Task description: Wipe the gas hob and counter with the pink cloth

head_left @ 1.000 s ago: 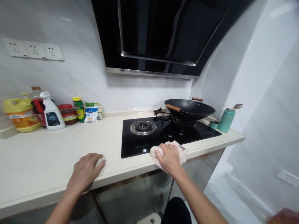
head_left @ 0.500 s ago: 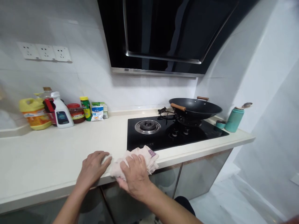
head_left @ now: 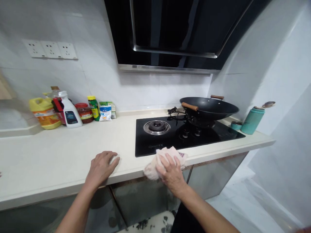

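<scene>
My right hand (head_left: 172, 173) presses a crumpled pale pink cloth (head_left: 153, 169) onto the front edge of the white countertop (head_left: 107, 137), just before the black gas hob (head_left: 143, 147). Part of the cloth hangs over the edge. Further left, my left hand (head_left: 102, 167) leans on the counter near its front edge, fingers together and slightly bent, thumb apart, with nothing visible in it. A black wok (head_left: 211, 110) with wooden handles sits over the right burner. The left burner (head_left: 156, 127) is uncovered.
Along the back left stand a yellow jug (head_left: 45, 115), a white spray bottle (head_left: 71, 113), a red-lidded jar (head_left: 84, 114), a green bottle (head_left: 93, 108) and a small packet (head_left: 105, 114). At the right end are a teal container (head_left: 252, 121) and a small bowl (head_left: 236, 125). A range hood (head_left: 170, 32) overhangs the hob.
My right hand has slid the cloth rightward along the counter's front edge, away from my left hand. The left hand stays at about the same spot on the counter. The view has shifted slightly.
</scene>
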`<state>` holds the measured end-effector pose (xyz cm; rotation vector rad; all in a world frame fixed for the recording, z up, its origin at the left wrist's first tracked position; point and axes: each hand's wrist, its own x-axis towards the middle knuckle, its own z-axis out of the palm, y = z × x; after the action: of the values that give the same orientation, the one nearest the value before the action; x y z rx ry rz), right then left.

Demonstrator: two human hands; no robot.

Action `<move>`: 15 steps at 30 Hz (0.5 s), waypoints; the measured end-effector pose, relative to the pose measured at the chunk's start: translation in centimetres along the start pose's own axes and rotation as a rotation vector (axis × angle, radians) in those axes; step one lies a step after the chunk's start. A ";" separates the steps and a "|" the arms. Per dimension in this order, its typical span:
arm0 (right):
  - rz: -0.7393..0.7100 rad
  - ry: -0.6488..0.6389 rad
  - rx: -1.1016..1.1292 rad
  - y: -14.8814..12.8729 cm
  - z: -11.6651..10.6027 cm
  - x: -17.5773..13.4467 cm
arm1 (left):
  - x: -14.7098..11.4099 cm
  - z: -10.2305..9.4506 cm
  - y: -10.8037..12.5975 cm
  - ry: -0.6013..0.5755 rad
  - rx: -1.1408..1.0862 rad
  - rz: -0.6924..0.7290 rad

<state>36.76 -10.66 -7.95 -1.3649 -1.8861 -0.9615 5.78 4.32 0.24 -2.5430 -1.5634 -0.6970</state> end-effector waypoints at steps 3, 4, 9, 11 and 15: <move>0.036 -0.174 -0.056 4.4 -1.8 -2.0 | 0.0 -0.1 0.1 0.001 0.008 0.003; 0.059 -0.218 -0.076 6.0 -2.5 -2.7 | 0.0 -0.1 0.1 0.000 0.010 0.004; 0.257 -0.341 -0.254 14.7 -5.6 -7.2 | 0.1 0.0 0.1 -0.017 0.023 0.001; 0.364 -0.364 -0.352 18.3 -6.9 -9.0 | 0.2 0.1 0.0 -0.024 0.033 -0.001; 0.490 -0.419 -0.429 23.7 -9.1 -11.3 | 0.2 0.1 0.1 -0.044 0.043 -0.007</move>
<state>63.21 -19.24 -7.32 -2.3010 -1.5320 -0.8988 5.95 4.50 0.29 -2.5403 -1.5837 -0.6059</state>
